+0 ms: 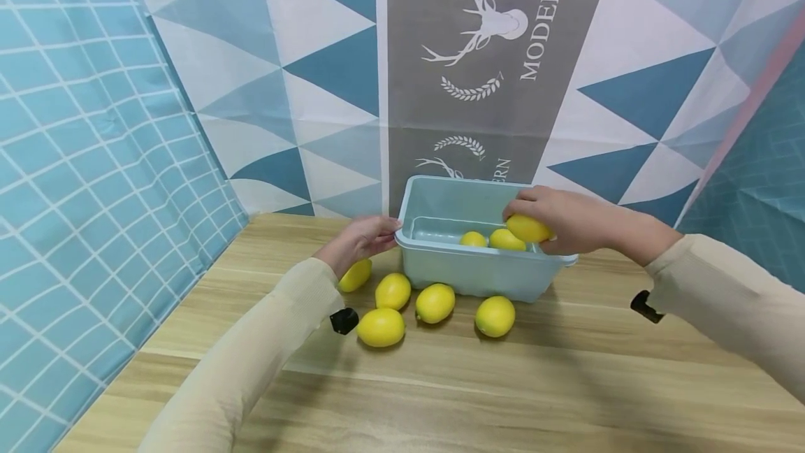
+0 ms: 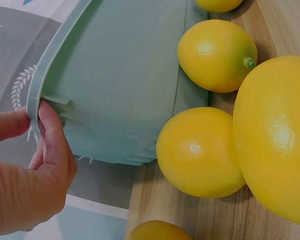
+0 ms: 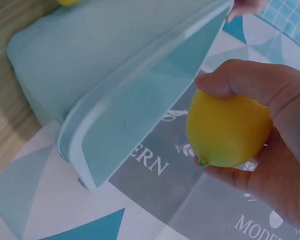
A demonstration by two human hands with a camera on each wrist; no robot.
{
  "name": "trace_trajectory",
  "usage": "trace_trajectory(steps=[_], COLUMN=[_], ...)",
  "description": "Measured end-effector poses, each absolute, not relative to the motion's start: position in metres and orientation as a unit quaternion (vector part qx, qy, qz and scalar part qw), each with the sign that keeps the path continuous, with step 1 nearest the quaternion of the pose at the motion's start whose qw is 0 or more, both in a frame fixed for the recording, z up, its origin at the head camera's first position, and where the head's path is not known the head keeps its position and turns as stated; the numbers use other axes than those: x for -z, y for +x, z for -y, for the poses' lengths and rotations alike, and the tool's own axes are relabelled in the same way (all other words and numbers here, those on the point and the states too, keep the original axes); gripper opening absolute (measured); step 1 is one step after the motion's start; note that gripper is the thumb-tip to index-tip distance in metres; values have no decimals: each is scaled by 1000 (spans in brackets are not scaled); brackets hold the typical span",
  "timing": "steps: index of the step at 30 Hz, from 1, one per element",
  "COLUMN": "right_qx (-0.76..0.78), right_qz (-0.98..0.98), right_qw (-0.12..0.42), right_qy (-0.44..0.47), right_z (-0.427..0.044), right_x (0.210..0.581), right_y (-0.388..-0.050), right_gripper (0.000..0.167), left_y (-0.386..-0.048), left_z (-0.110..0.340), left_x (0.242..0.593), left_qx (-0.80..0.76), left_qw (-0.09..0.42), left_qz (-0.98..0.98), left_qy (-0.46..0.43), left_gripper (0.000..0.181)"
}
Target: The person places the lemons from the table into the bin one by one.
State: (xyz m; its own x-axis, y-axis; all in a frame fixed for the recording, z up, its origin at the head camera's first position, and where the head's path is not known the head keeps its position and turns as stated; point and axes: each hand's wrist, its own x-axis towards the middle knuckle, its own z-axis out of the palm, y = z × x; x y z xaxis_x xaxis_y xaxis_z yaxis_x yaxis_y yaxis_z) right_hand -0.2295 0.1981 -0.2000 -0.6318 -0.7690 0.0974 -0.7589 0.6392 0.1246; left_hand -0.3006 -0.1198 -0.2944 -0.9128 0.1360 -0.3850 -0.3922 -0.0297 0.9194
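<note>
A pale blue-green plastic bin (image 1: 478, 272) stands on the wooden table, with two lemons (image 1: 506, 239) visible inside it. My left hand (image 2: 35, 175) pinches the bin's left rim between thumb and fingers. Above the bin's right part, my right hand (image 1: 562, 219) grips a yellow lemon (image 3: 230, 127), thumb on one side and fingers on the other. Several more lemons lie on the table in front of the bin, among them one lemon (image 1: 495, 317) at the right and another lemon (image 1: 381, 328) nearest the left sleeve. The left forearm partly hides the leftmost lemon (image 1: 356, 275).
Behind the bin hangs a patterned cloth (image 1: 333, 75) of blue and white triangles with a grey deer panel. A blue checked cloth (image 1: 82, 159) borders the table on the left. The wooden table top (image 1: 453, 397) extends in front of the lemons.
</note>
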Motion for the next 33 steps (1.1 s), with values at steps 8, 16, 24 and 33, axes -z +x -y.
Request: trace_trajectory(steps=[8, 16, 24, 33], right_qx=[41, 25, 17, 21], right_qz=[909, 920, 920, 924], right_qw=[46, 32, 6, 4], right_qy=[412, 390, 392, 383], right_z=[-196, -195, -192, -192], right_x=[192, 186, 185, 188], right_y=[-244, -259, -276, -298], right_gripper=[56, 55, 55, 54], left_y=[-301, -302, -301, -302], left_z=[121, 119, 119, 118], left_x=[296, 296, 295, 294], left_qx=[-725, -726, -725, -728], left_qw=[190, 193, 191, 190], left_qz=[-656, -652, -653, -648], left_qy=[-89, -99, -106, -116], left_gripper=[44, 42, 42, 40])
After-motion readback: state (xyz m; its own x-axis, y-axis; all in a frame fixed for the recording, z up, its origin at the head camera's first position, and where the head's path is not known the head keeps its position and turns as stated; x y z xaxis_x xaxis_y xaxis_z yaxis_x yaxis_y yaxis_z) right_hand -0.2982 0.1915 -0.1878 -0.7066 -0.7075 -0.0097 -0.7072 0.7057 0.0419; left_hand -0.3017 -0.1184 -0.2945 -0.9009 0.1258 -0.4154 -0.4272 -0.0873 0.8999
